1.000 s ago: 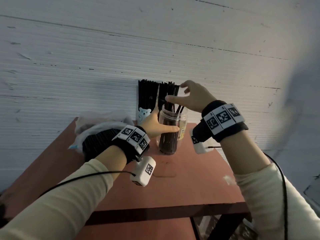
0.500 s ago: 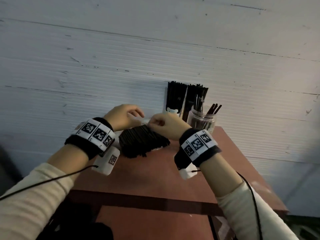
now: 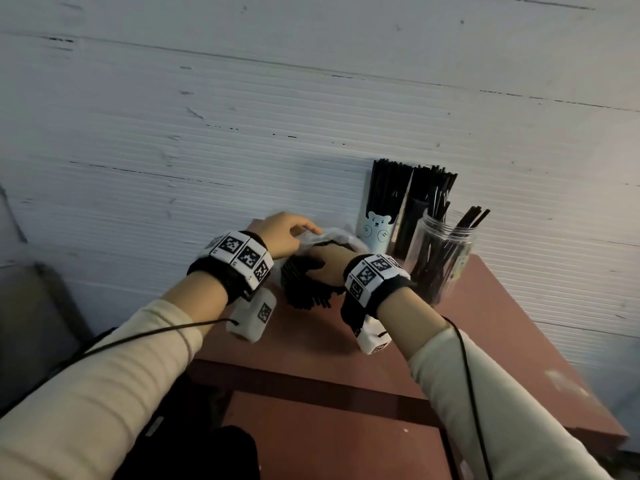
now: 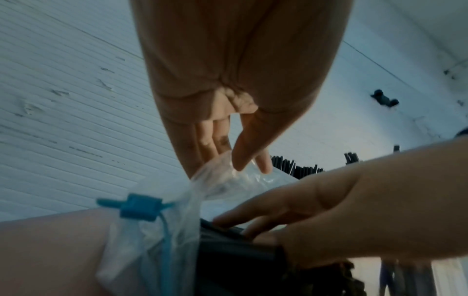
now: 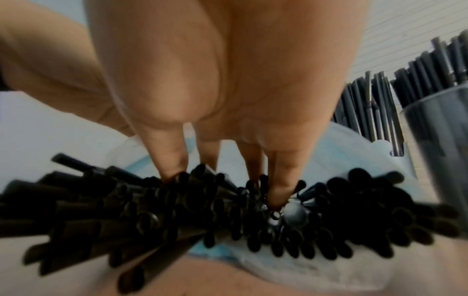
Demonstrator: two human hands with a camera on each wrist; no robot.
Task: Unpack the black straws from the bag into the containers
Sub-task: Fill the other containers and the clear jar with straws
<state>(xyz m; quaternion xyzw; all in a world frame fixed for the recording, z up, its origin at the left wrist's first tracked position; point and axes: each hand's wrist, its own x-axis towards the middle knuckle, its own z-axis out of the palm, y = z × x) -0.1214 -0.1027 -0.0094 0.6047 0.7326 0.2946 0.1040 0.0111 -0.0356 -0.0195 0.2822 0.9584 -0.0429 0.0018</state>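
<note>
A heap of black straws (image 3: pixel 304 289) lies in a clear plastic bag (image 3: pixel 330 233) on the red-brown table (image 3: pixel 485 341). My left hand (image 3: pixel 284 233) pinches the bag's upper edge (image 4: pixel 228 170) between thumb and fingers and holds the mouth up. My right hand (image 3: pixel 325 268) reaches into the mouth, with its thumb and fingers (image 5: pixel 281 190) dug in among the straw ends (image 5: pixel 228 210) and pinching a clump. Behind stand a bear-print cup (image 3: pixel 379 230), a dark container (image 3: pixel 415 223) and a clear jar (image 3: pixel 440 258), all holding straws.
A blue clip (image 4: pixel 139 206) hangs on the bag's left side. The white ribbed wall (image 3: pixel 242 133) rises straight behind the table. The jar (image 5: pixel 443 150) stands close to the right of my right hand. The table's front edge (image 3: pixel 311 379) lies below my wrists.
Both hands have left the jar and come to the bag. Half a second ago they were both at the bag's mouth; now the right hand has pushed into the straws while the left keeps the bag edge.
</note>
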